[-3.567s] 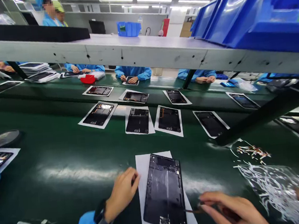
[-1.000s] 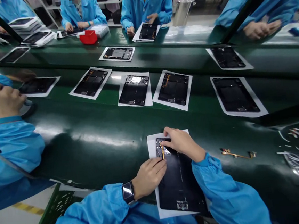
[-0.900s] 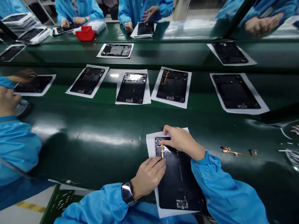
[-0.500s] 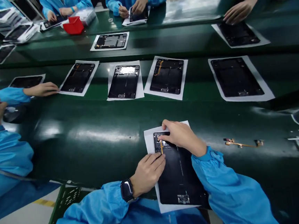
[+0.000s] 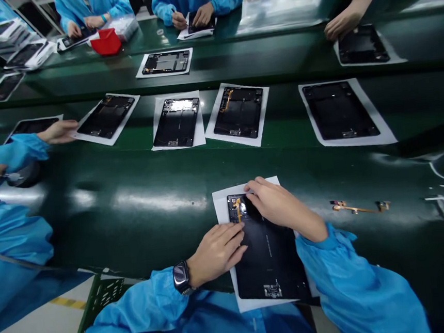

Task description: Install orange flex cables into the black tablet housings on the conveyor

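A black tablet back shell (image 5: 269,258) lies on a white paper sheet (image 5: 221,213) at the near edge of the green belt. A small orange flex cable (image 5: 238,208) sits in its upper left corner. My left hand (image 5: 217,250), with a watch on the wrist, rests flat on the shell's left edge, fingertips just below the cable. My right hand (image 5: 278,205) lies over the shell's top edge, fingers curled and pressing beside the cable. Neither hand grips anything that I can make out.
A loose orange flex cable (image 5: 360,208) lies on the belt to the right. Several more shells on paper (image 5: 177,122) sit further along the belt. A co-worker's sleeve (image 5: 13,226) is at the left; other workers' hands reach in at the far side. A green crate (image 5: 101,301) stands below.
The view dropped from the shelf to the belt. My right hand brought an orange cable to the shell's upper left corner; in the last half second it slid slightly right, uncovering the cable.
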The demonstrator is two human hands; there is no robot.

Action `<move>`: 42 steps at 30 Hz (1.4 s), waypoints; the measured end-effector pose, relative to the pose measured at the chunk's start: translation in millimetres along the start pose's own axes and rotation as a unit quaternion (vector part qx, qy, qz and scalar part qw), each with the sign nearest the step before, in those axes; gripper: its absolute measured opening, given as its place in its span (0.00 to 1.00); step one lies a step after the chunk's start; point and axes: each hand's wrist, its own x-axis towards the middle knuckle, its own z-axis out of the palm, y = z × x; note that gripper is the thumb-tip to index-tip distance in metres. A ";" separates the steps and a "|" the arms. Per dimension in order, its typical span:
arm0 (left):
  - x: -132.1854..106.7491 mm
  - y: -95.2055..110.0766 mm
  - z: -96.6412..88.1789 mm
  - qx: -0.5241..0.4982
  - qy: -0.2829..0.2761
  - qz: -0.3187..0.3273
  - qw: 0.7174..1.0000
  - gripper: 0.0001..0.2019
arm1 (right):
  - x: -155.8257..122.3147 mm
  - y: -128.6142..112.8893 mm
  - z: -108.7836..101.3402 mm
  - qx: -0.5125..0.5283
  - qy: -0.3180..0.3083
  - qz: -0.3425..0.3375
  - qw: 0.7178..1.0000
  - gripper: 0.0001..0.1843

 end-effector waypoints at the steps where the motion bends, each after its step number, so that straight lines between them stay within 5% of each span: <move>1: 0.9 -1.4 -2.1 -0.002 -0.007 0.001 1.000 0.13 | -8.6 0.9 -2.9 0.025 -0.012 -0.011 1.000 0.13; 7: 5.1 -4.5 -14.0 0.031 -0.075 0.028 0.996 0.13 | -61.6 3.3 -6.5 0.159 -0.027 0.005 0.987 0.08; 12: 1.5 -2.7 -19.4 0.026 -0.103 0.040 0.994 0.17 | -93.0 -2.5 15.1 0.191 -0.002 0.058 0.980 0.09; 16: -2.2 -5.0 -18.0 0.017 -0.102 0.038 0.994 0.18 | -106.0 -13.5 36.2 0.202 0.066 0.012 0.977 0.08; 20: -5.2 -17.3 -13.9 -0.098 -0.019 0.044 0.994 0.12 | -105.1 -26.8 50.9 0.138 0.115 -0.060 0.982 0.09; 24: -6.4 -28.8 -12.3 -0.185 0.068 0.011 0.980 0.19 | -93.5 -40.1 57.4 0.033 0.118 -0.117 0.986 0.10; 31: -6.3 -29.3 -14.0 -0.167 0.014 -0.016 0.986 0.23 | -82.2 -51.9 57.2 -0.083 0.117 -0.135 0.980 0.10; 42: -3.5 -26.2 -15.2 -0.148 -0.046 -0.024 0.988 0.29 | -82.5 -54.0 64.2 0.007 0.093 -0.128 0.987 0.08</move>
